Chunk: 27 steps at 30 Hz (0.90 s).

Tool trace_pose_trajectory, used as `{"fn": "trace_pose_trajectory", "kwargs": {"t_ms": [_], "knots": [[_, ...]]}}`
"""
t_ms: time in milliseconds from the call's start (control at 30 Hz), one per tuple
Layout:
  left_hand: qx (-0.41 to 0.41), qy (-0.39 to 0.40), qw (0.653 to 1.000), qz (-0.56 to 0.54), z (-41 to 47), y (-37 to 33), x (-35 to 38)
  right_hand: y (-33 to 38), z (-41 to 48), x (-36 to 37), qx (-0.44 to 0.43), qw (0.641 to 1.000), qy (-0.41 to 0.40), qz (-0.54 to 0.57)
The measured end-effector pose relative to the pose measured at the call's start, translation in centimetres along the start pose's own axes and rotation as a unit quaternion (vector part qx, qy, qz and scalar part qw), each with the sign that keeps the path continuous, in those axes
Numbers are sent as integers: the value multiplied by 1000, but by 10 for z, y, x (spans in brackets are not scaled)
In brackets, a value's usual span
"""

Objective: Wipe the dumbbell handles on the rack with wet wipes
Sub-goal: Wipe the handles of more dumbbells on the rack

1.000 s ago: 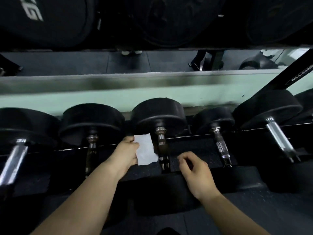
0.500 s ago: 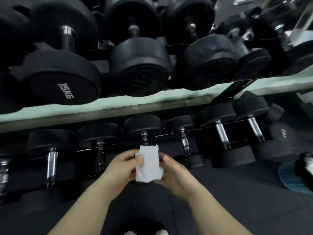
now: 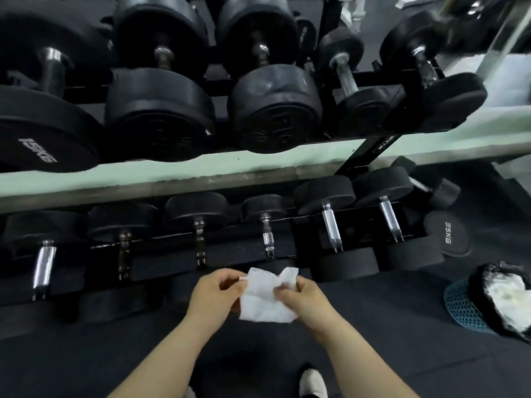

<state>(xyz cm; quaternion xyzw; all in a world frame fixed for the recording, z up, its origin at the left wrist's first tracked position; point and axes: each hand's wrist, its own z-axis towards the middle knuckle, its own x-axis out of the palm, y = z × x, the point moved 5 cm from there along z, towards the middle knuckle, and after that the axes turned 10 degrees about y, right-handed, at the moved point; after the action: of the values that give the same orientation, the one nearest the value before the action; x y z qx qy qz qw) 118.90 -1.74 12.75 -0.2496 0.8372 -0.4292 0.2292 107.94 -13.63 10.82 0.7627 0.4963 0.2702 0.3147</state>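
A white wet wipe point(image 3: 265, 298) is spread between both my hands, low in the middle of the view. My left hand point(image 3: 214, 294) pinches its left edge and my right hand point(image 3: 301, 297) grips its right side. Just beyond them runs the lower row of black dumbbells on the rack point(image 3: 172, 173). Their metal handles point toward me, among them a dark one point(image 3: 200, 242), a shorter one point(image 3: 267, 239) and a shiny chrome one point(image 3: 332, 229). The wipe touches no handle. Bigger dumbbells point(image 3: 161, 122) fill the upper shelf.
A teal mesh bin point(image 3: 465, 308) lined with a black bag and holding white waste stands on the floor at the right. A loose 35KG dumbbell point(image 3: 448, 234) lies beside the rack. A black rack post point(image 3: 370, 150) slants down. My shoe point(image 3: 313, 383) shows at the bottom edge.
The view pulled back and up from the lower handles, bringing the upper shelf into sight. My right hand joined the left on the wipe, and both have spread it wider.
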Motion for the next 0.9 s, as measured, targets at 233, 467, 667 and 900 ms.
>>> {"fn": "trace_pose_trajectory", "kwargs": {"t_ms": [233,467,667,900], "knots": [[-50,-65,996,47,44,30,84,-17,13,-142,45,991,-90,-93],[25,-182,957,224,114,65,92,-40,112,-182,21,986,-109,-122],[129,-200,938,252,173,131,105,-60,213,-148,-62,993,-54,-85],[307,-272,887,215,201,160,107,-46,289,-108,-230,932,-71,-270]]}}
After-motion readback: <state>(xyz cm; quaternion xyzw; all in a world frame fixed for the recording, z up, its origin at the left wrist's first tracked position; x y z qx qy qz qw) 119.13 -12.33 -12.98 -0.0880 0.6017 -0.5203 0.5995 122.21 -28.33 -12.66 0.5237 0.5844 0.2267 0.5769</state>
